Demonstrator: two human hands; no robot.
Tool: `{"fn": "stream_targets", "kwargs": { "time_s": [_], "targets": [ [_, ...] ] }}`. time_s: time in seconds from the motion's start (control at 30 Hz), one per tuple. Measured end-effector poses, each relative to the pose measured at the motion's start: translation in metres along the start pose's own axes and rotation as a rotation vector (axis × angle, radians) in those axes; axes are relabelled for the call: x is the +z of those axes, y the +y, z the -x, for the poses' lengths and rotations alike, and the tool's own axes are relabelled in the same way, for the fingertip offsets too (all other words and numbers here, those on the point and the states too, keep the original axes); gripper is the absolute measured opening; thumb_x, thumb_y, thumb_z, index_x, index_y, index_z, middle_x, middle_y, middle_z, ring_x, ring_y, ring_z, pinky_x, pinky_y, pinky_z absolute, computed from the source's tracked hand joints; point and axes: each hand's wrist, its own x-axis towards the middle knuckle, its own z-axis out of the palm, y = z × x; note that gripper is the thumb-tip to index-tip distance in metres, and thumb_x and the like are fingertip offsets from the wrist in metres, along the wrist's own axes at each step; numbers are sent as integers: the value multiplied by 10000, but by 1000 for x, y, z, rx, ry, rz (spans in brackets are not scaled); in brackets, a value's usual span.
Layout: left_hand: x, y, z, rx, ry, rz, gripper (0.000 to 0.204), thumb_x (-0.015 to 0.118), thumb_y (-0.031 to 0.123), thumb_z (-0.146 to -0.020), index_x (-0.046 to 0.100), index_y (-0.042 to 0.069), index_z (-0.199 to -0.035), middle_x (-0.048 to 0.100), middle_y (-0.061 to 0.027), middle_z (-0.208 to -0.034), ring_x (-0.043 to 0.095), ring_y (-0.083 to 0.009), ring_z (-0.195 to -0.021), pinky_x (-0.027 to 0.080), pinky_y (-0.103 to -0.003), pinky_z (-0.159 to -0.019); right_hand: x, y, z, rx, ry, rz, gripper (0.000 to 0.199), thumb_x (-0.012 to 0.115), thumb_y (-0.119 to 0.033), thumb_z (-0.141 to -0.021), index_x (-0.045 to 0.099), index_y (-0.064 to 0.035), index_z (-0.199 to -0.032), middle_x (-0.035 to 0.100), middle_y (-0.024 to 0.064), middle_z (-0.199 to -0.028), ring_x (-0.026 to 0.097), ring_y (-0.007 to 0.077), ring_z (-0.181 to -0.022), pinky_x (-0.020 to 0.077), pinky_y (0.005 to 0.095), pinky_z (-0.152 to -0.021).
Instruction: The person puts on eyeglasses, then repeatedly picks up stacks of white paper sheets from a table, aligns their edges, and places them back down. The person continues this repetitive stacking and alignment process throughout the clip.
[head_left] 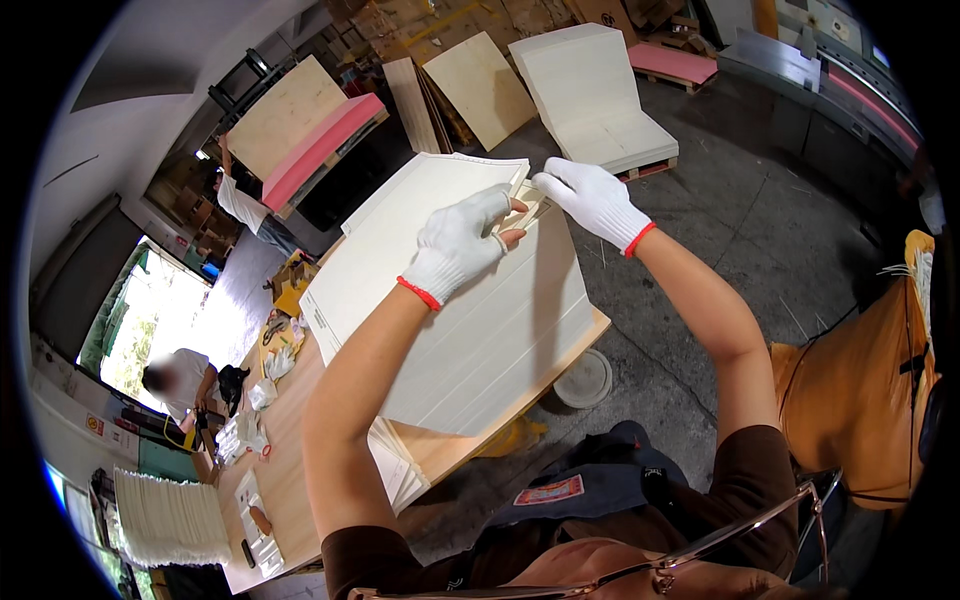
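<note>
- Workshop floor (700, 190), grey and scuffed, runs through the upper right of my view; a folded-back white stack (585, 85) sits on a pallet at upper centre, and pink-faced material (325, 150) shows at upper left.
- Across the middle of the frame, the stack of large white sheets (395, 235) lies on a wooden table (290, 470), its layered side turned toward the lower right.
- I see the left hand (460, 245) in a white glove at the stack's upper right corner, fingers part-curled, two bare fingertips apart at the sheet edges — whether they pinch any sheets, I cannot tell.
- I find the right hand (590, 205) just beyond that corner, also gloved, fingers loosely bent and drawn together; its tips are partly hidden, so I cannot tell if it has hold of anything.
- My judgement of progress: the stack is in place and both hands are at its corner, where edges stand slightly parted. No sheet has been lifted clear, so handling the sheets seems left to do — how many, the view doesn't show.
</note>
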Motion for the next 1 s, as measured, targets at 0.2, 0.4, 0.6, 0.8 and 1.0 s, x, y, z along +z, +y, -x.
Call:
{"fn": "stream_targets", "kwargs": {
  "time_s": [0.2, 0.4, 0.6, 0.8, 1.0],
  "targets": [
    [-2, 1, -1, -30, -20, 32, 312, 736, 243, -900, 701, 218, -1210, 725, -67, -841, 678, -156, -680, 519, -340, -694, 2, 11, 6, 60, 42, -136, 437, 433, -493, -999, 618, -98, -979, 659, 168, -874, 645, 363, -868, 473, 461, -760],
    [6, -4, 2, 131, 111, -84, 336, 660, 211, -940, 672, 229, -1275, 729, -62, -849, 696, -191, -696, 531, -346, -723, -8, 20, 6, 104, -69, -84, 564, 414, -577, -980, 649, -65, -987, 686, 158, -923, 660, 350, -903, 481, 434, -807],
    [1, 3, -3, -10, 64, -141, 394, 632, 289, -938, 621, 278, -1331, 741, -75, -961, 714, -266, -830, 540, -402, -730, -2, 7, 3, -91, -91, 250, 569, 465, -626, -937, 692, -106, -977, 688, 133, -881, 673, 323, -859, 519, 439, -736],
    [8, -14, -31, -92, 85, -330, 415, 662, 367, -913, 623, 271, -1315, 740, -84, -1092, 706, -321, -954, 539, -432, -780, -14, -1, -6, -332, -20, 417, 477, 482, -543, -975, 674, -107, -999, 673, 128, -874, 668, 321, -849, 521, 430, -728],
    [0, -18, -29, -100, 30, -138, 405, 638, 363, -940, 635, 212, -1315, 715, -132, -1179, 688, -300, -1037, 524, -389, -860, 9, -8, -23, -113, -53, -167, 525, 406, -553, -999, 647, -98, -1103, 693, 143, -932, 662, 344, -897, 498, 422, -820]
  ]
}}
